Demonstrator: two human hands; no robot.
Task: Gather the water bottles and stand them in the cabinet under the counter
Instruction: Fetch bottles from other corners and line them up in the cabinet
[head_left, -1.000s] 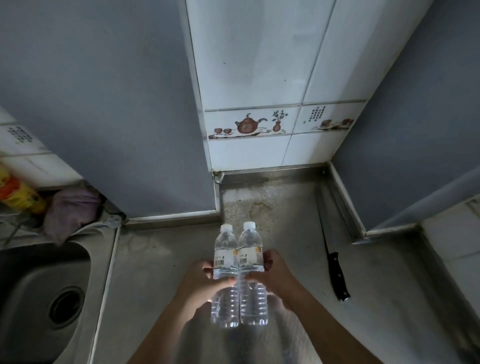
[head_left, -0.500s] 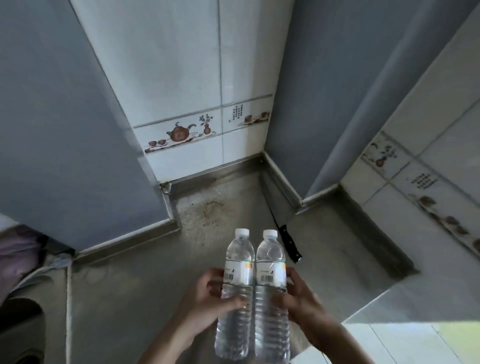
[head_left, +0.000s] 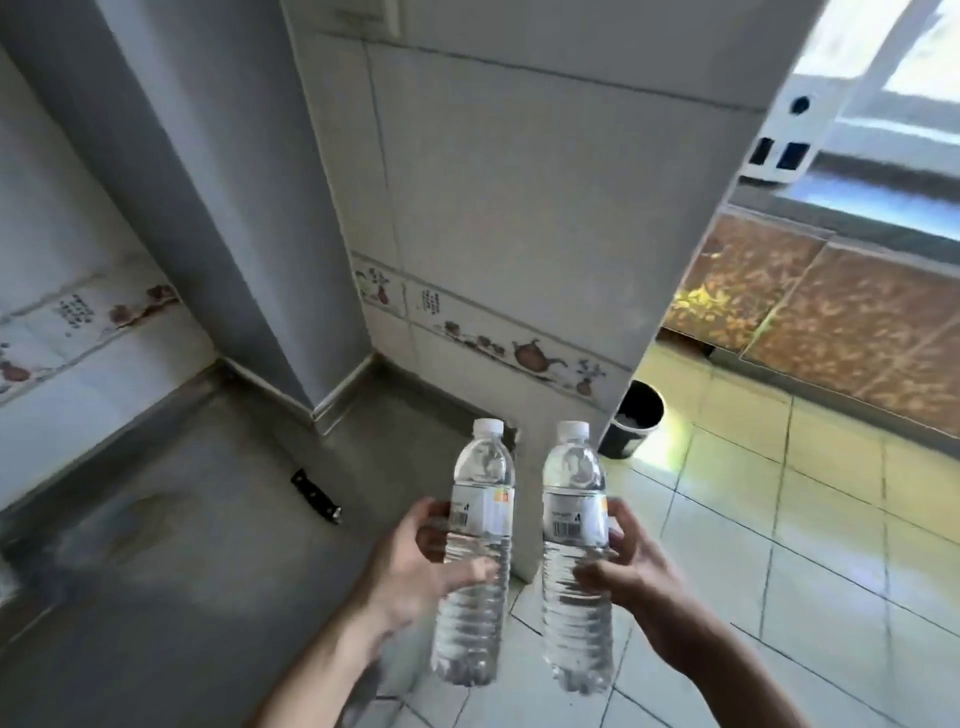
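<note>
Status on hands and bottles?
Left hand grips left bottle; right hand grips right bottle. Both upright, apart, off the counter. Cabinet not in view.

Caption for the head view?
Left hand and right hand each hold an upright water bottle beside the counter.

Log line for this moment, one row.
left hand holds left bottle | right hand holds right bottle | bottles upright, apart | knife on counter
</note>
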